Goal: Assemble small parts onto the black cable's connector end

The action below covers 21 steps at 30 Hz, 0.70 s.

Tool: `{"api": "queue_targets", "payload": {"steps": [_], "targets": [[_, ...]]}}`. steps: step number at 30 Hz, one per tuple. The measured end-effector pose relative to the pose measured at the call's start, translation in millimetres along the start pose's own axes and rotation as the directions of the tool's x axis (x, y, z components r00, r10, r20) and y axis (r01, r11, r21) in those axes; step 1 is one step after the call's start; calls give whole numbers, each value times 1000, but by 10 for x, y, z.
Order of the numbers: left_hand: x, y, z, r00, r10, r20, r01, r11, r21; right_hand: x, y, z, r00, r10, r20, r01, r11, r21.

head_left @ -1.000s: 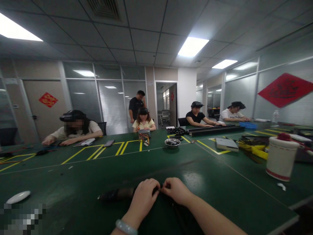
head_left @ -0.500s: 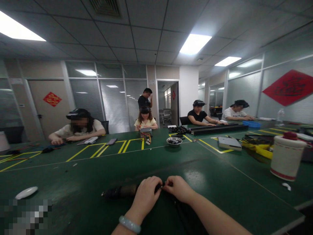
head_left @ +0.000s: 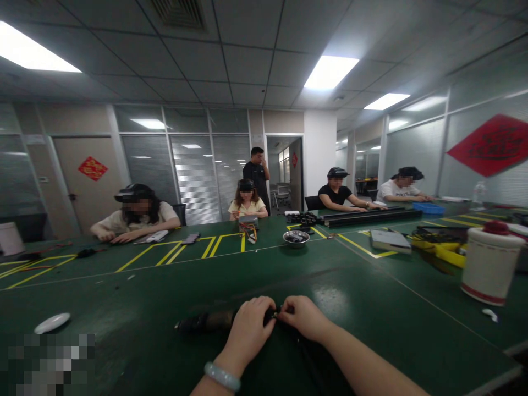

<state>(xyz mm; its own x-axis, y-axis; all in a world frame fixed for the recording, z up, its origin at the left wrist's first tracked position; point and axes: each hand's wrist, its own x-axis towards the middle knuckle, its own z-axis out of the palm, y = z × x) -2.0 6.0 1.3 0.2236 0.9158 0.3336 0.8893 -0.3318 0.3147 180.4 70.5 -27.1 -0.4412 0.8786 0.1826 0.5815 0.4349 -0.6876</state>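
The table (head_left: 371, 308) is dark green, marked with yellow lines (head_left: 214, 247) that form boxes and slanted stripes. The bundle (head_left: 206, 320) under the left hand (head_left: 249, 328) is black with a brownish middle. A pale green bangle (head_left: 223, 377) circles that wrist. The canister (head_left: 490, 264) is white with a red band at its base and a red cap. A blue tray (head_left: 429, 208) sits far off, and a small white dish (head_left: 52, 323) lies near.

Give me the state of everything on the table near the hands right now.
Left hand: closed on the dark bundle.
Right hand: pinching the bundle's end, fingertips meeting the left's.
Dark bundle: lying flat on the table.
White jar: upright, red cap on.
Metal bowl: upright, dark parts inside.
White dish: flat.
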Motion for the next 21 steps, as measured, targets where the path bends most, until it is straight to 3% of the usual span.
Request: {"api": "queue_targets", "payload": {"steps": [21], "targets": [[-11, 24, -38, 999, -16, 30, 16, 1000, -4, 23, 53, 22, 1000, -12, 7, 12, 1000, 19]]}}
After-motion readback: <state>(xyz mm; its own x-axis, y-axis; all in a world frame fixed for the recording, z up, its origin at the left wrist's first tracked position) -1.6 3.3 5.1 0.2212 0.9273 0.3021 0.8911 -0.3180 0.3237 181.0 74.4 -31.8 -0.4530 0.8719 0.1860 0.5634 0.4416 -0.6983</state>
